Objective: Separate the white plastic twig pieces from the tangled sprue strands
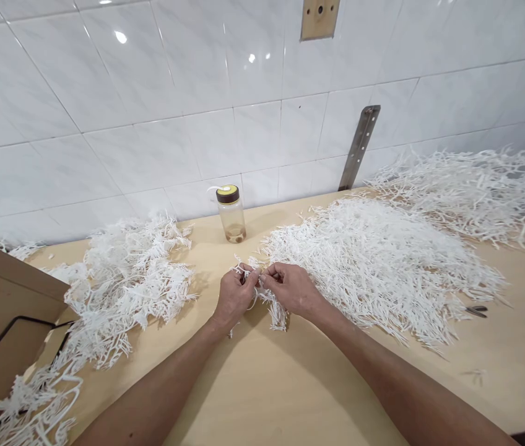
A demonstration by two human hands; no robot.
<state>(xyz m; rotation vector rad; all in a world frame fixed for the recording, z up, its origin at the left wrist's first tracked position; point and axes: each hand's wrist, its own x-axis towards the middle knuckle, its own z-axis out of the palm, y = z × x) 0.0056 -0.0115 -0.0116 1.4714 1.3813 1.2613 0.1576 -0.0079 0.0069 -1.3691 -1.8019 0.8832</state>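
Observation:
Near the middle of the table, my left hand (235, 296) is closed in a pinch on a white branching strand (238, 267), whose thin tips stick out past the fingers. Close beside it, my right hand (294, 288) pinches at the same strand, fingertips nearly touching the left thumb. What exactly lies between the right fingertips is too small to make out fully. Below the hands hangs a small white cluster of sprigs (277, 313). A large heap of loose white sprigs (378, 266) spreads just right of my right hand.
A tangled white pile (137, 279) lies on the left, by a cardboard box (7, 310). Behind my hands stands a clear jar (231, 223) with a dark lid. Farther right are more branching strands (480, 192), a small dark snipper (477, 311) and a metal bracket (359, 148) on the tiled wall.

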